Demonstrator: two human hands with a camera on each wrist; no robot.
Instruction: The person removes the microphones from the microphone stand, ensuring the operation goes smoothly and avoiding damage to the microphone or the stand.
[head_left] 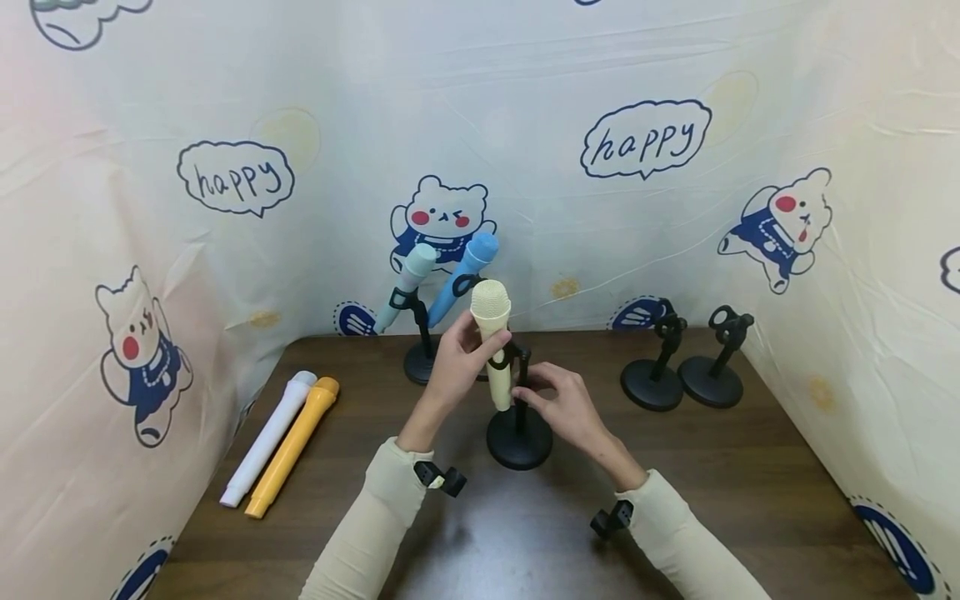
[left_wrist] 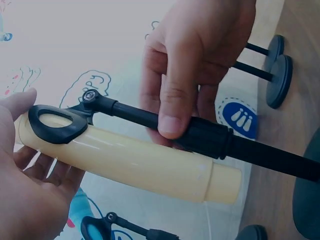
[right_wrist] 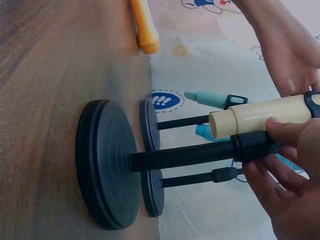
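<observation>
A pale yellow microphone (head_left: 491, 304) sits in the clip of a black microphone stand (head_left: 519, 442), its head up and slightly tilted. My left hand (head_left: 457, 358) holds the microphone near its head, thumb on one side and fingers on the other; in the left wrist view the clip ring (left_wrist: 57, 122) goes around its body. My right hand (head_left: 562, 404) pinches the stand's pole at the thick collar (left_wrist: 205, 137), between thumb and fingers. The stand's round base (right_wrist: 107, 165) rests on the table.
Behind, a mint microphone (head_left: 408, 279) and a blue microphone (head_left: 468, 271) stand in black stands. White (head_left: 270, 437) and orange (head_left: 292, 450) microphones lie at the left of the wooden table (head_left: 360, 400). Two stands with bare clips, one left (head_left: 652, 383) and one right (head_left: 711, 382), stand at the right.
</observation>
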